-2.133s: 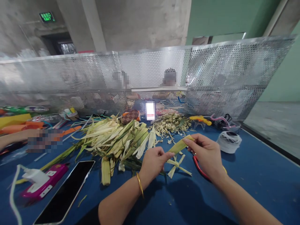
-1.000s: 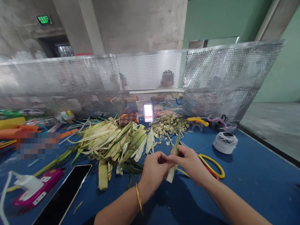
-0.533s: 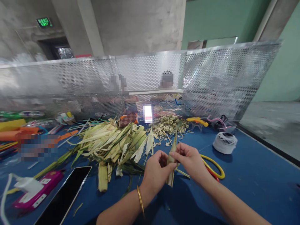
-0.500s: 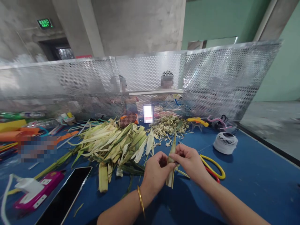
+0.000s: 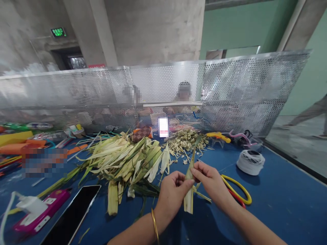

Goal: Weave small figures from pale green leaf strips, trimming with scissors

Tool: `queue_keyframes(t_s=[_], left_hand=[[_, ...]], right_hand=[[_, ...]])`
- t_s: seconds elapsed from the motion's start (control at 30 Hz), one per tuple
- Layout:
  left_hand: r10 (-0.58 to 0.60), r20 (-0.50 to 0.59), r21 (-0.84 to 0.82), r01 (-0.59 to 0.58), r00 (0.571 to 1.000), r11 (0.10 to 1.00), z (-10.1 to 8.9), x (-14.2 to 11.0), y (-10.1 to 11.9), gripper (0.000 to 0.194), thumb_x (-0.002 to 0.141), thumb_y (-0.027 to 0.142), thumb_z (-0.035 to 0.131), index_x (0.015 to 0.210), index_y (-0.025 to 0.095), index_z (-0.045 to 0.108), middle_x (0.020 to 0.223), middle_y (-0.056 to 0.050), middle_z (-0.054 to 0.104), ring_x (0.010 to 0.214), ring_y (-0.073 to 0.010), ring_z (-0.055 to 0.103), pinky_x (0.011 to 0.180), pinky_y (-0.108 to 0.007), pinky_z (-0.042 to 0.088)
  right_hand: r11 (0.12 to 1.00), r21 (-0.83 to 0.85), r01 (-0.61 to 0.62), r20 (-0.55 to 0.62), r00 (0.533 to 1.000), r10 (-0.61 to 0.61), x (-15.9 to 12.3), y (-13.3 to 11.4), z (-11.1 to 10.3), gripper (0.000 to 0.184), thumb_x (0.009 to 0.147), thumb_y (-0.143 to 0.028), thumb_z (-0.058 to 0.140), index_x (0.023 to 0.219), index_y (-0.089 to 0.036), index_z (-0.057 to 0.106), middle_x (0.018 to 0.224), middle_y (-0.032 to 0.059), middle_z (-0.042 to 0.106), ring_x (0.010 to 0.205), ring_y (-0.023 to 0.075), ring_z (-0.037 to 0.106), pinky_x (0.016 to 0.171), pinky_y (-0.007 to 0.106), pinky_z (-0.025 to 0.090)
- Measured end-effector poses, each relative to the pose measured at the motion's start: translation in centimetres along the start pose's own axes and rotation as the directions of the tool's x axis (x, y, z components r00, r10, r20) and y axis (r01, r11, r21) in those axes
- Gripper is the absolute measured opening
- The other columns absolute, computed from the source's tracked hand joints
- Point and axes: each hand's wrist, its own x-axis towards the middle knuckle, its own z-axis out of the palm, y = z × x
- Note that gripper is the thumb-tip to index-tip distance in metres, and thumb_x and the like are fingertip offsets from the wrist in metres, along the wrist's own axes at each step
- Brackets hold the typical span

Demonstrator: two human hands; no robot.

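Note:
Both hands pinch one long corn husk leaf [image 5: 189, 200] held upright above the blue table. My left hand [image 5: 173, 192] grips its middle, thumb across the front. Just above and to the right, my right hand [image 5: 208, 177] closes on the leaf's edge with thumb and fingers. The leaf narrows to a dark green tip at the top, and its pale lower end hangs below the left hand. To the left lies a large pile of corn husks [image 5: 122, 160]. Behind the hands is a heap of small husk scraps [image 5: 187, 143].
A white string roll [image 5: 250, 162] and yellow-handled scissors [image 5: 240, 189] lie to the right. A phone [image 5: 73, 214] and a pink power strip [image 5: 42, 212] are at left. A perforated metal screen [image 5: 163, 81] stands behind the table [image 5: 288, 200], with people beyond it.
The whole view has shifted slightly down and right. My hands keep hold of the leaf, the left thumb now lying across it. A walking person's legs have come into view at far right.

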Motion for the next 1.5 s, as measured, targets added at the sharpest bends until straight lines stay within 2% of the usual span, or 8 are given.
queue_keyframes(t_s=[0.27,0.63,0.8,0.9,1.0,1.2,1.33,1.5], left_hand=[[0.023,0.063,0.209,-0.036,0.998,0.977,0.1,0.1,-1.0,0.014,0.062,0.020,0.058,0.054,0.018,0.047,0.051,0.006,0.042,0.051,-0.0088,0.036,0.050,-0.023,0.025],[-0.196,0.373,0.021,0.202,0.907,0.979,-0.5,-0.4,0.4,0.022,0.063,0.033,0.063,0.068,0.012,0.067,0.056,0.002,0.052,0.051,-0.0091,0.043,0.051,-0.023,0.032],[-0.187,0.255,-0.134,0.226,0.949,0.965,-1.2,0.0,1.1,0.023,0.060,0.035,0.071,0.065,0.013,0.065,0.056,0.002,0.055,0.048,-0.0080,0.046,0.051,-0.023,0.037],[-0.136,0.080,-0.249,0.152,0.987,0.956,-1.6,0.4,1.3,0.024,0.059,0.034,0.073,0.065,0.012,0.064,0.055,0.002,0.054,0.047,-0.0069,0.044,0.048,-0.021,0.036],[-0.101,-0.018,-0.320,0.090,0.995,0.943,-2.0,0.7,1.5,0.025,0.058,0.034,0.074,0.063,0.012,0.062,0.055,0.002,0.054,0.047,-0.0062,0.043,0.046,-0.020,0.034],[-0.193,-0.071,-0.399,0.149,0.979,0.905,-2.0,0.8,1.3,0.031,0.054,0.030,0.077,0.071,0.014,0.057,0.058,0.002,0.057,0.048,-0.0073,0.047,0.045,-0.020,0.035],[-0.207,0.047,-0.397,0.208,0.977,0.894,-1.9,0.6,1.3,0.033,0.054,0.037,0.078,0.067,0.014,0.058,0.058,0.002,0.054,0.052,-0.0074,0.048,0.045,-0.019,0.036],[-0.258,0.169,-0.412,0.306,0.951,0.858,-2.3,0.5,1.5,0.033,0.052,0.035,0.080,0.064,0.014,0.058,0.055,0.004,0.051,0.052,-0.0067,0.046,0.050,-0.020,0.041]], right_hand=[[0.999,0.049,0.008,-0.097,0.995,-0.003,0.1,-0.2,-0.2,0.024,0.065,-0.038,0.065,0.059,-0.019,0.052,0.054,-0.0051,0.047,0.052,0.0109,0.042,0.051,0.023,0.036],[0.994,-0.106,0.033,-0.298,0.952,-0.063,0.4,1.0,-1.1,0.032,0.081,-0.045,0.053,0.064,-0.018,0.057,0.054,-0.0031,0.049,0.054,0.0124,0.045,0.051,0.023,0.038],[0.961,-0.236,0.148,-0.281,0.936,-0.213,0.3,0.5,-2.1,0.024,0.082,-0.037,0.056,0.092,-0.017,0.065,0.074,0.0027,0.064,0.066,0.0164,0.058,0.064,0.029,0.048],[0.772,-0.440,0.459,-0.001,0.859,-0.512,-0.3,-0.5,-2.3,0.020,0.085,-0.025,0.054,0.102,-0.022,0.064,0.090,0.0058,0.064,0.081,0.0178,0.061,0.073,0.031,0.050],[0.514,-0.492,0.702,0.366,0.703,-0.609,-1.1,-1.0,-1.8,0.023,0.089,-0.016,0.046,0.100,-0.023,0.065,0.101,0.0087,0.063,0.092,0.0187,0.060,0.076,0.032,0.051],[0.119,-0.605,0.787,0.503,0.494,-0.710,-1.7,-0.4,-1.0,0.024,0.091,-0.012,0.046,0.105,-0.020,0.064,0.104,0.0112,0.068,0.085,0.0193,0.063,0.072,0.034,0.051],[0.026,-0.565,0.824,0.512,0.375,-0.773,-1.8,-0.4,-1.2,0.027,0.091,-0.006,0.043,0.105,-0.016,0.064,0.094,0.0110,0.071,0.086,0.0189,0.064,0.075,0.033,0.052],[0.080,-0.544,0.835,0.502,0.401,-0.766,-1.6,-0.6,-1.5,0.027,0.093,-0.009,0.041,0.105,-0.017,0.064,0.089,0.0095,0.070,0.085,0.0187,0.064,0.076,0.034,0.053]])
